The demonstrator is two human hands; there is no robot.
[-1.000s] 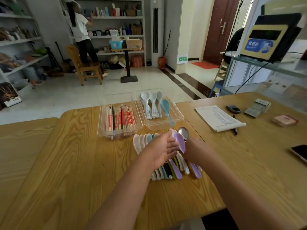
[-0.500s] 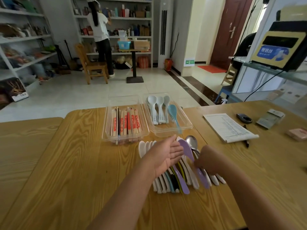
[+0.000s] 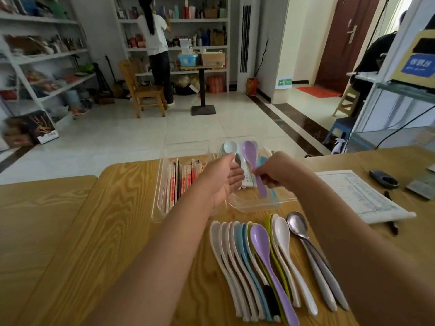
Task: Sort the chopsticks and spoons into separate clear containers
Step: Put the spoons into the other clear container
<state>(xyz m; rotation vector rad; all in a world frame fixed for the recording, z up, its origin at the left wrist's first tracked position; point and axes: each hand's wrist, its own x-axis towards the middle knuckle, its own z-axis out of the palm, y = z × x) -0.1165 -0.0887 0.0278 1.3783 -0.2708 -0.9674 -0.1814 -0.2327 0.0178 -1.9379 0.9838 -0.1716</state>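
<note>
My right hand [image 3: 276,170] pinches the handle of a purple spoon [image 3: 251,156], held over the right clear container [image 3: 263,203], where white spoons [image 3: 229,147] and a blue one lie. My left hand [image 3: 223,177] hovers open, palm up, between the two containers. The left clear container [image 3: 157,203] holds wrapped chopsticks [image 3: 175,182]. On the table in front of me lies a row of spoons [image 3: 266,262]: white, blue, green, another purple one [image 3: 270,264] and a metal spoon [image 3: 297,224].
A printed paper sheet [image 3: 362,194] with a pen, a dark small device [image 3: 383,180] and cards lie on the wooden table [image 3: 94,231] at right. Behind the table a person stands on a chair at shelves; a glass counter stands at the far right.
My right hand lifted a purple spoon from the row and carried it forward over the spoon container. My left hand rose with it, open. The camera tilted down.
</note>
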